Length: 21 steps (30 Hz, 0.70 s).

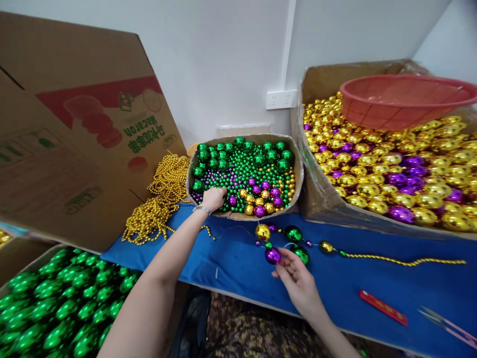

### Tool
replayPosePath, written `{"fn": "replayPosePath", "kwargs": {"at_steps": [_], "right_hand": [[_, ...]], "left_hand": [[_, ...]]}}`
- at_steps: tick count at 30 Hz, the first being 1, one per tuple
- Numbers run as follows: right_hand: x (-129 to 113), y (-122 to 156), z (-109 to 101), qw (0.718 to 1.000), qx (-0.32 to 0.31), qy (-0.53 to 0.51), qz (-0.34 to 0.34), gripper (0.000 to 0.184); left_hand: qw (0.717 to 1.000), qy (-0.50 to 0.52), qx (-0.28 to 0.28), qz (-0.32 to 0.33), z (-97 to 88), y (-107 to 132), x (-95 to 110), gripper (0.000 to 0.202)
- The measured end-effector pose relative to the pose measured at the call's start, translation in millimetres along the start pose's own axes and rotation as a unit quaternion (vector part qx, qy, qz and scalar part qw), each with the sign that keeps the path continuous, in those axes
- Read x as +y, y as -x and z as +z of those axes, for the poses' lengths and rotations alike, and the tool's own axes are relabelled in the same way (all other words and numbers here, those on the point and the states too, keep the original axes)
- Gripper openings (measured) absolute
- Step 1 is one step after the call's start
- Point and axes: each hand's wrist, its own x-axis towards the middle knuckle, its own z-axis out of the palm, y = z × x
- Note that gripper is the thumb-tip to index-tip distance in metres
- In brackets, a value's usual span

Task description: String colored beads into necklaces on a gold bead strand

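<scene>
My left hand (213,198) reaches into a small cardboard box (298,184) of green, purple and gold beads, fingers curled down among them; what they hold is hidden. My right hand (296,278) rests on the blue cloth (372,288), fingertips pinching at a purple ball (272,255) of a part-strung necklace. That strand carries a gold ball (263,231), two green balls (293,233) and a smaller gold ball (326,246), then trails right as a thin gold bead chain (406,261).
A pile of gold bead strands (160,204) lies left of the small box. A big box of gold and purple balls (391,169) with a red basket (406,99) stands right. Green balls (63,308) fill a box lower left. A red lighter (383,308) and scissors (447,325) lie right.
</scene>
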Motion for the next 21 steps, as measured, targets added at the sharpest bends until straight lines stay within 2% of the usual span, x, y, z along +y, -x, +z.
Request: {"fn": "replayPosePath", "kwargs": {"at_steps": [5, 8, 9, 10, 11, 13, 14, 15, 17, 21], "right_hand": [[-6.2, 1.5, 3.4, 1.0, -0.016, 0.025, -0.005, 0.038], [-10.2, 4.2, 3.7, 0.998, -0.028, 0.05, -0.001, 0.037], [-11.6, 4.8, 3.9, 0.998, -0.028, 0.058, -0.001, 0.037], [-13.2, 5.2, 4.4, 0.997, -0.027, 0.066, -0.002, 0.038], [-14.9, 5.2, 5.0, 0.997, -0.026, 0.074, -0.005, 0.038], [-18.5, 4.7, 6.5, 0.995, -0.026, 0.091, -0.012, 0.038], [-20.4, 4.3, 7.2, 0.995, -0.026, 0.099, -0.015, 0.038], [-22.3, 3.9, 7.9, 0.994, -0.026, 0.107, -0.018, 0.037], [-26.0, 3.5, 8.9, 0.992, -0.027, 0.119, -0.022, 0.036], [-29.9, 4.1, 9.5, 0.99, -0.029, 0.138, -0.022, 0.036]], "left_hand": [[0.997, 0.069, 0.03, -0.006, -8.8, 2.7, 6.7, 0.027], [0.989, 0.141, 0.05, 0.0, -14.3, 19.9, 11.8, 0.029], [0.977, 0.207, 0.047, 0.003, -14.6, 28.9, 14.7, 0.03], [0.952, 0.304, 0.037, 0.003, -14.0, 39.2, 18.4, 0.032], [0.906, 0.422, 0.019, -0.002, -12.8, 50.2, 22.9, 0.032], [0.767, 0.641, -0.025, -0.026, -9.5, 71.8, 33.6, 0.031], [0.703, 0.708, -0.044, -0.041, -7.9, 81.3, 39.3, 0.03], [0.666, 0.742, -0.056, -0.056, -6.4, 89.3, 44.7, 0.028], [0.636, 0.766, -0.069, -0.073, -4.1, 100.4, 53.2, 0.023], [0.635, 0.766, -0.072, -0.067, 0.0, 107.7, 58.6, 0.023]]}}
